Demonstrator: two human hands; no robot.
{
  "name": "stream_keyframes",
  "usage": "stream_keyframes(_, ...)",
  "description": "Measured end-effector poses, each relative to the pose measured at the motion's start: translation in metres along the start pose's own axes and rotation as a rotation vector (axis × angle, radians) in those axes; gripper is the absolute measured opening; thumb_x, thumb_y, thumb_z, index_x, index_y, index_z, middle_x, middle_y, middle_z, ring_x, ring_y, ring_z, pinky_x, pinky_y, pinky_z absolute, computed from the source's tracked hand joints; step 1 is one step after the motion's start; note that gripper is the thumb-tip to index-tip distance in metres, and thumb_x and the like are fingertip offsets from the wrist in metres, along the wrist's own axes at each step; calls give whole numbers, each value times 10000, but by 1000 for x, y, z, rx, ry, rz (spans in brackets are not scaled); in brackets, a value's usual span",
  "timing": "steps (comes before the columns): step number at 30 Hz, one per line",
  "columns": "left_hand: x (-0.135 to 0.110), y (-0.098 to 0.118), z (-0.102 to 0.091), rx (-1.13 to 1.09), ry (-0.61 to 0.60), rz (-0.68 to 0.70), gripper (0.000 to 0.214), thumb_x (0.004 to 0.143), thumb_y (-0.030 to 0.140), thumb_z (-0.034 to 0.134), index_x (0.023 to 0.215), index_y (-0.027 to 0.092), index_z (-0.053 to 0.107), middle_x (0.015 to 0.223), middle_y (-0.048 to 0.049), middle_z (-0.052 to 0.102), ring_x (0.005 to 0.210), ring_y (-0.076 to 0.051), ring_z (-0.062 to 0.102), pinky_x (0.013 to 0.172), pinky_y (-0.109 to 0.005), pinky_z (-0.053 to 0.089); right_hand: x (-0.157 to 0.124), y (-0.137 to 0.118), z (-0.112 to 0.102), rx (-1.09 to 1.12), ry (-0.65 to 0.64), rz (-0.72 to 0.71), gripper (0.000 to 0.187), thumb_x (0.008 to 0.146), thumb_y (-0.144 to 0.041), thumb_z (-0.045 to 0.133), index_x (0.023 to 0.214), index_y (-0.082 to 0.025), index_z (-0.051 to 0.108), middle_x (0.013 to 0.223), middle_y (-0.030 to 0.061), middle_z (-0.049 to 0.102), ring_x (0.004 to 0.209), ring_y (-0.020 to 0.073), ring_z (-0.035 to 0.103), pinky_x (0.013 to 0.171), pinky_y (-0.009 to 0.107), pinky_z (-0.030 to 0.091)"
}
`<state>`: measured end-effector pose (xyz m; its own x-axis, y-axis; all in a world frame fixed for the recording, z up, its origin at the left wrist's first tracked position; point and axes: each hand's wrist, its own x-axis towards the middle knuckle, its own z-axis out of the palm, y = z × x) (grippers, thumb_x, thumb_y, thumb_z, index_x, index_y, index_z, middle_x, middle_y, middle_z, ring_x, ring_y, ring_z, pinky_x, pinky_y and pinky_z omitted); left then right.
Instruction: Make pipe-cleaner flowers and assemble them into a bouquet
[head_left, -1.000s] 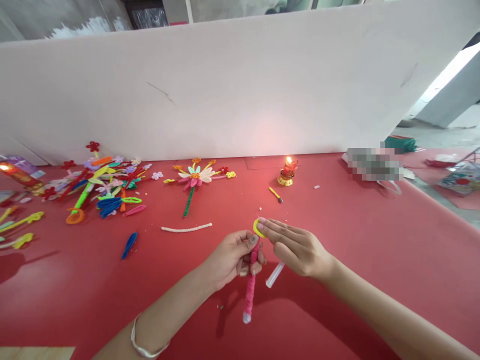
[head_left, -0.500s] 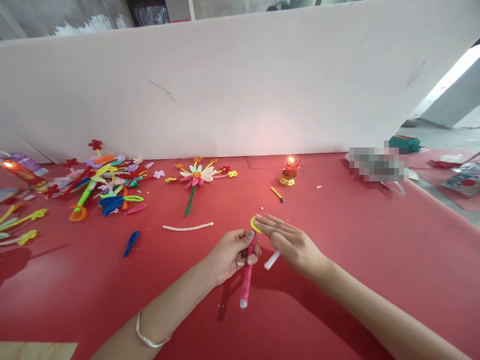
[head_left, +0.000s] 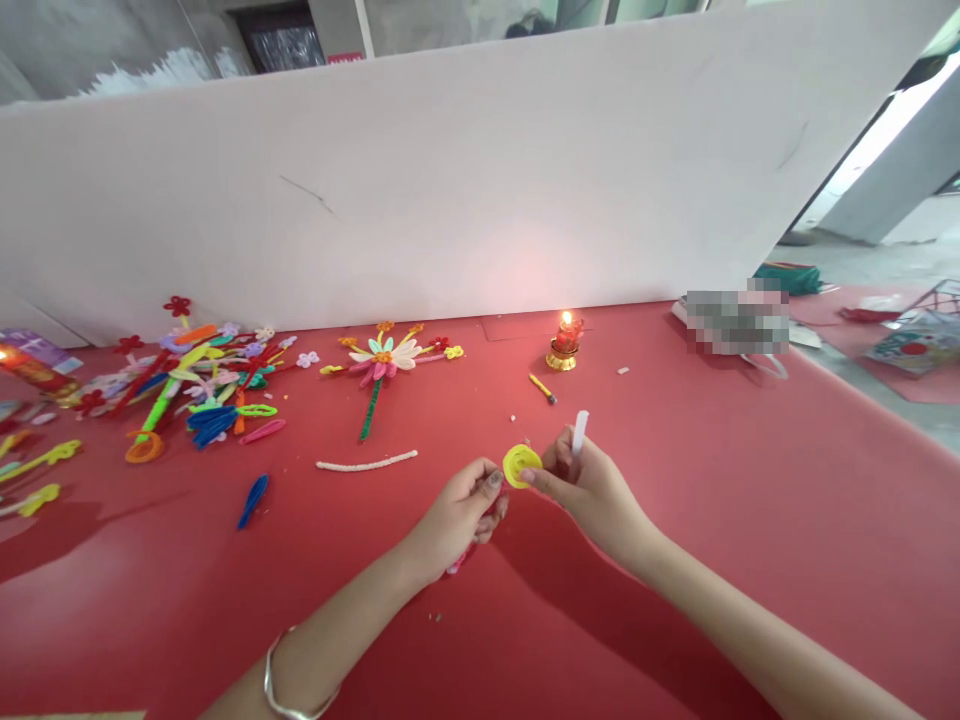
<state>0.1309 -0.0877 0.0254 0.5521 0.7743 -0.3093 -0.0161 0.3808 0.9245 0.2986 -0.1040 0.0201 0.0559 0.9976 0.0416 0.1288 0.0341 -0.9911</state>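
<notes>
My left hand [head_left: 469,508] is closed around a pink fuzzy-wrapped stick [head_left: 457,562]; only its lower end shows below the fingers. At the top of that stick is a yellow coiled disc [head_left: 517,465], its flat face turned toward me. My right hand [head_left: 589,485] presses its thumb on the disc's right edge, fingers behind it. Tucked in the same hand, a whitish glue stick [head_left: 580,432] points upward. How the disc joins the pink stick is hidden by my left fingers.
Behind my hands burns a red candle [head_left: 566,345] in a gold holder, with a short yellow pencil-like stick [head_left: 542,389] before it. A pipe-cleaner flower [head_left: 382,362], a white pipe cleaner [head_left: 366,466] and a colourful pile [head_left: 202,375] lie left. A white panel [head_left: 450,200] stands behind.
My right hand has turned from lying flat over the disc to pinching its edge. The disc now faces me, the glue stick points up, and the pink stick has tilted mostly behind my left hand.
</notes>
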Motion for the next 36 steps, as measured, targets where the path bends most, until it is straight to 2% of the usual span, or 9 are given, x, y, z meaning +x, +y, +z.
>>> stream_keyframes(4,-1,-1,2,52,23,42,297,812,468,495,781,181,427,636,46,459,436,-31,267,422,-174,171,-3,-3,3,-70,73,-1,463,692,-411,664,634,-223,245,550,-84,318,516,80,254,465,215,258)
stream_keyframes(9,-6,2,5,187,49,70,269,838,441,459,799,178,495,642,27,502,459,-56,313,440,-199,229,-4,-6,5,-118,114,8,439,694,-374,655,623,-223,248,540,-82,330,511,82,259,456,212,253)
stream_keyframes(15,-9,-2,5,429,131,143,385,860,488,423,699,163,551,567,10,510,467,-82,326,449,-221,239,-8,-10,8,-129,120,17,449,687,-350,661,621,-224,235,530,-86,322,498,77,258,449,211,256)
stream_keyframes(19,-8,-4,2,482,177,180,431,862,496,416,610,164,528,523,13,496,449,-83,328,447,-225,231,-10,-4,5,-89,68,-15,437,725,-360,638,636,-224,232,547,-80,338,507,80,292,473,217,272)
stream_keyframes(22,-7,-3,1,507,199,191,433,858,498,422,615,161,543,510,17,495,458,-87,353,457,-222,243,-10,1,3,-61,9,-15,419,760,-383,607,650,-226,234,558,-67,399,519,90,355,496,228,298)
stream_keyframes(26,-7,-3,0,559,215,219,435,860,496,422,624,156,555,503,25,499,473,-91,389,488,-223,278,-9,4,3,-111,21,-22,407,779,-382,586,643,-225,236,557,-56,420,521,95,379,502,235,305)
stream_keyframes(36,-9,0,3,650,240,228,456,864,481,413,540,164,460,445,51,417,436,-75,360,464,-209,274,-9,10,6,-200,51,-98,420,801,-376,558,627,-222,209,552,-69,284,515,83,255,464,218,233)
